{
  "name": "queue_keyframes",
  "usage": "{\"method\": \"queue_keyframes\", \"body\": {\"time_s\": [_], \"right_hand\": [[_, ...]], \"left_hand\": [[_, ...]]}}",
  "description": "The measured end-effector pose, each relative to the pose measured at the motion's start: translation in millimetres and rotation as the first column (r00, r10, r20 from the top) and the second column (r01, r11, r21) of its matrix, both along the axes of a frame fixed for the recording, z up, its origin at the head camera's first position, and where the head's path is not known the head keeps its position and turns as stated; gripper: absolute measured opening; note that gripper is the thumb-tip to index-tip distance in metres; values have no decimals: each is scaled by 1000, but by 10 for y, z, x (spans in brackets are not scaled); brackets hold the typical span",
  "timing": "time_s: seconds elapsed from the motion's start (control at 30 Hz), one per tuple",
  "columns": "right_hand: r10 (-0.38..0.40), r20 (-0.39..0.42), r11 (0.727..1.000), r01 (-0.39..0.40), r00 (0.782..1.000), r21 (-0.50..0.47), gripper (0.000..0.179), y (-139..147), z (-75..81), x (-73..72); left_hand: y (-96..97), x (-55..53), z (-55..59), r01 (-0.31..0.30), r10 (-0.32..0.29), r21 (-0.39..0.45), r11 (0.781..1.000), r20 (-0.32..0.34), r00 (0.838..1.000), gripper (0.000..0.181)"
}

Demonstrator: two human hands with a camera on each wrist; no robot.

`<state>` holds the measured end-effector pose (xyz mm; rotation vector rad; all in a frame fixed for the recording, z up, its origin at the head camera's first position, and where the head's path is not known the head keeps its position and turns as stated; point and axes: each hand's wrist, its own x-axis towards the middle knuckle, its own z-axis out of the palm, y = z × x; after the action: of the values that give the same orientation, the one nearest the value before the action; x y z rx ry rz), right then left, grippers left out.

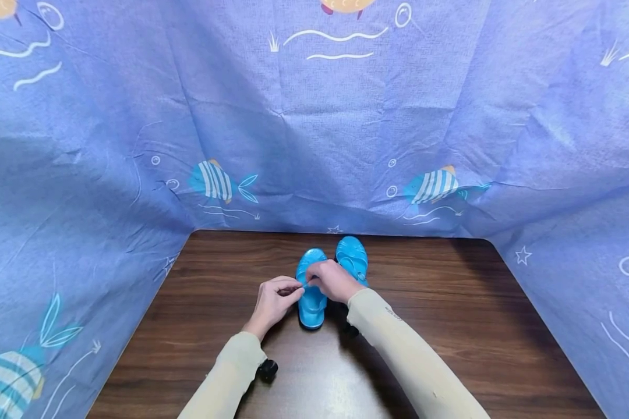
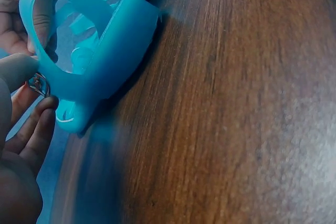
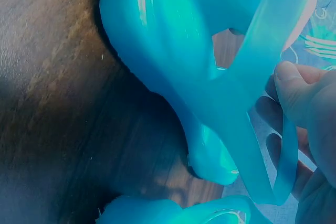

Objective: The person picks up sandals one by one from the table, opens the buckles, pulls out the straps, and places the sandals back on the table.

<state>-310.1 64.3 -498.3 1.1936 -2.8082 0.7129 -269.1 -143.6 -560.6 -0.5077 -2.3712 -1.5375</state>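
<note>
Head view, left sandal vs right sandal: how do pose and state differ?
Handling: the left hand and right hand are both working at the left sandal; neither holds the right sandal.
Position: the left sandal sits nearer the person; the right sandal lies closer to the curtain.
Visibility: the left sandal's heel shows; the right sandal's is hidden behind the right hand.
Shared: both are blue, toes toward the curtain.

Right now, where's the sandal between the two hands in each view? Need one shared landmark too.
Head: sandal below centre, between left hand and right hand.
Left wrist: sandal at upper left, running off the top edge.
Right wrist: sandal at upper centre, cut by the top edge.
Shared landmark: the wooden table.
</note>
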Motion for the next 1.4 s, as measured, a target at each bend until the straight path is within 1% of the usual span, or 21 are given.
{"method": "queue_keyframes", "body": {"time_s": [0.07,0.23,0.33,0.53,0.7,0.87,1.0,1.2,1.3,1.4], "right_hand": [[3,-5,1000,-3,1000,-9,9,15,-2,-10],[3,-6,1000,-3,1000,-12,8,26,-28,-28],[-1,-13,1000,1,1000,-2,5,19,-36,-17],[20,-78,999,-16,997,41,15,-19,-44,6],[17,-85,999,-14,996,30,10,-43,-47,11],[15,-76,1000,-13,997,25,7,-58,-51,16],[14,-58,1000,-14,998,-3,6,-57,-41,15],[18,-26,999,-19,999,-31,12,-44,-32,8],[-17,-29,999,16,999,-39,12,-15,-15,6],[-58,-83,998,56,995,-36,9,14,7,0]], "left_hand": [[-4,0,6,-1,1,0,1000,15,1000,12],[-6,-4,8,-1,1,-4,1000,28,1000,11],[-7,-3,8,-2,2,-9,1000,23,1000,11],[-2,-13,10,0,0,-16,1000,1,1000,9],[2,-22,6,-3,3,-19,1000,-5,1000,8],[0,-18,-6,-5,5,-13,1000,1,1000,8],[4,-17,0,-6,6,-7,1000,6,1000,8],[-2,-9,4,1,-1,-2,1000,-15,1000,6],[-21,1,-10,-16,16,3,1000,-31,999,8],[-38,1,-22,-34,34,6,999,-29,999,7]]}}
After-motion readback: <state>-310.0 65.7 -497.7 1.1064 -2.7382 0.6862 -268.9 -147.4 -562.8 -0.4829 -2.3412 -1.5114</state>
